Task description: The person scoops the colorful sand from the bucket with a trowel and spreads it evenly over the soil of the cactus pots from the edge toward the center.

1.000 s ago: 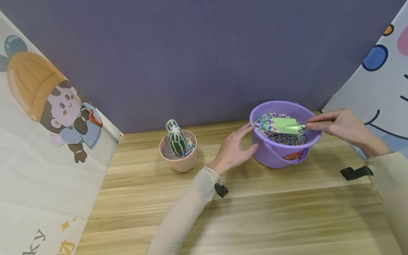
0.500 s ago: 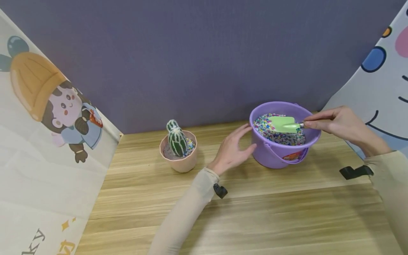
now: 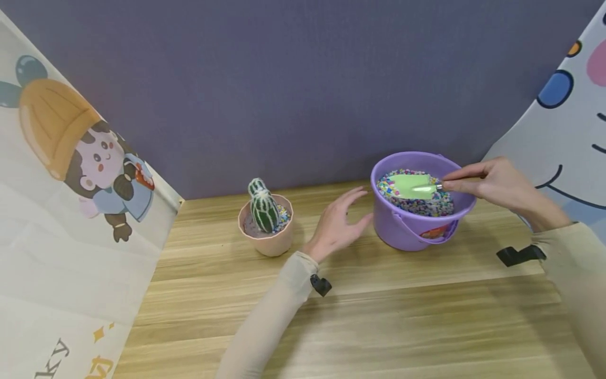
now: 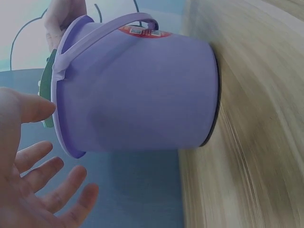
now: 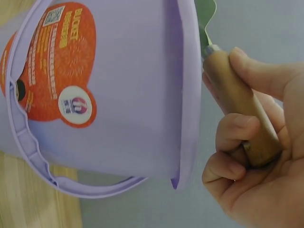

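Note:
My right hand (image 3: 494,184) grips the wooden handle (image 5: 242,104) of a small trowel with a light green blade (image 3: 413,187). The blade lies over the colourful pebbles (image 3: 433,207) inside a purple bucket (image 3: 402,231). To the left of the bucket, my left hand (image 3: 335,226) is held with fingers spread and nothing in it; the left wrist view shows its fingers beside the bucket's rim (image 4: 59,114). Further left stands a pink pot (image 3: 270,245) with a striped green cactus (image 3: 263,210) and some pebbles (image 3: 282,217) on its right side.
The bucket's handle (image 3: 416,234) hangs down its front, near an orange label (image 5: 66,61). A wooden table (image 3: 379,326) carries the pot and bucket. A dark blue-grey panel (image 3: 303,95) rises behind, with printed sheets at the left (image 3: 94,273) and right (image 3: 530,142).
My left hand has drawn back from the bucket's rim, toward the left. The right hand has shifted the trowel slightly left over the pebbles. Pot and bucket stay put.

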Action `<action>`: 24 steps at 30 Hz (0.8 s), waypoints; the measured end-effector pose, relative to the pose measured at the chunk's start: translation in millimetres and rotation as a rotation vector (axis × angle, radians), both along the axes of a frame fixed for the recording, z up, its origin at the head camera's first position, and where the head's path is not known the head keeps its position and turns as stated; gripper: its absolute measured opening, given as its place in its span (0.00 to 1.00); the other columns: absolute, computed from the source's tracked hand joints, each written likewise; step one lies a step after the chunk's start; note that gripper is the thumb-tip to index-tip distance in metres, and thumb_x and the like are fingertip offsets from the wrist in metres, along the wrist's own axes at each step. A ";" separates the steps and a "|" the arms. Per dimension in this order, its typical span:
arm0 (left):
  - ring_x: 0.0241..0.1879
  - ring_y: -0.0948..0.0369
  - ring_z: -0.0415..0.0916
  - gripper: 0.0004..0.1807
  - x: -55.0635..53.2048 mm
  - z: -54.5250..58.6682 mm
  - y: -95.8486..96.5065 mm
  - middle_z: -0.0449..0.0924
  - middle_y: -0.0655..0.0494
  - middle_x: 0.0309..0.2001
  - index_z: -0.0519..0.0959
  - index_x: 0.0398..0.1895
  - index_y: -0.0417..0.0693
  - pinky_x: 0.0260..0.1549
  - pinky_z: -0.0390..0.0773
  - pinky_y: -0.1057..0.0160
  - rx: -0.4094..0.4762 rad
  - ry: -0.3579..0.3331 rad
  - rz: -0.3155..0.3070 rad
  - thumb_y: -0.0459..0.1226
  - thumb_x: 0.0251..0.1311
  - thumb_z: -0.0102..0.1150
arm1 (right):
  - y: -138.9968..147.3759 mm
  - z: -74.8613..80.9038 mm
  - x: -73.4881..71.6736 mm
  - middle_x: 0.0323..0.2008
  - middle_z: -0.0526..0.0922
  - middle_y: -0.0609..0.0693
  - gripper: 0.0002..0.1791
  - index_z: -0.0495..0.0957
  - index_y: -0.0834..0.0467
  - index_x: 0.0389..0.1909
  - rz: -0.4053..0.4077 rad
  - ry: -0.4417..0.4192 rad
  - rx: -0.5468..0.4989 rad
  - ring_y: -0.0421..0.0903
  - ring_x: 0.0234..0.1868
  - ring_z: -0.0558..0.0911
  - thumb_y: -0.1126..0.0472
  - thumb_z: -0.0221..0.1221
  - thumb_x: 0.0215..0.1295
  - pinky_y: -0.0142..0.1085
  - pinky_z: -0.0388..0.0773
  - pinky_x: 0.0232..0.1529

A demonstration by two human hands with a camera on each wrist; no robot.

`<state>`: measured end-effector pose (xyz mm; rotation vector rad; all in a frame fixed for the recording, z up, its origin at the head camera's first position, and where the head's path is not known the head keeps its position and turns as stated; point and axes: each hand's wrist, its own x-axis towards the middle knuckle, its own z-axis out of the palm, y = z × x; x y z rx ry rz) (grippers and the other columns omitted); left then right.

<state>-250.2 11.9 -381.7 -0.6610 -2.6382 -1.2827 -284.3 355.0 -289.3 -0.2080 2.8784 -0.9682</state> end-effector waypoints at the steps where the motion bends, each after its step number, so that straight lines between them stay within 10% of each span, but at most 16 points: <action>1: 0.75 0.55 0.72 0.34 0.1 -0.5 -1.1 0.67 0.56 0.81 0.72 0.77 0.54 0.77 0.70 0.49 -0.002 0.003 -0.001 0.45 0.69 0.67 | -1.3 -0.3 -0.1 0.65 0.84 0.64 0.31 0.89 0.54 0.58 0.003 -0.003 -0.007 0.63 0.67 0.78 0.35 0.69 0.66 0.59 0.75 0.61; 5: 0.74 0.55 0.73 0.34 2.1 -1.5 -6.7 0.68 0.55 0.81 0.72 0.77 0.55 0.76 0.72 0.50 -0.007 0.013 0.003 0.46 0.70 0.67 | -6.9 -1.3 -0.4 0.63 0.85 0.61 0.30 0.89 0.52 0.57 0.010 0.010 -0.009 0.59 0.67 0.78 0.35 0.70 0.65 0.59 0.75 0.62; 12: 0.69 0.53 0.78 0.33 5.6 -2.3 -15.5 0.68 0.57 0.80 0.73 0.77 0.55 0.71 0.77 0.48 -0.004 0.015 0.014 0.47 0.70 0.66 | -13.6 -1.1 0.2 0.47 0.91 0.30 0.25 0.91 0.46 0.55 0.027 0.011 -0.020 0.20 0.49 0.76 0.35 0.71 0.64 0.27 0.72 0.50; 24: 0.65 0.52 0.80 0.33 8.4 -6.8 -33.0 0.71 0.52 0.79 0.73 0.76 0.53 0.63 0.83 0.49 0.027 -0.001 0.041 0.44 0.69 0.67 | -26.3 2.5 3.2 0.42 0.92 0.30 0.23 0.91 0.49 0.54 0.075 0.027 -0.050 0.20 0.45 0.80 0.39 0.71 0.66 0.20 0.73 0.45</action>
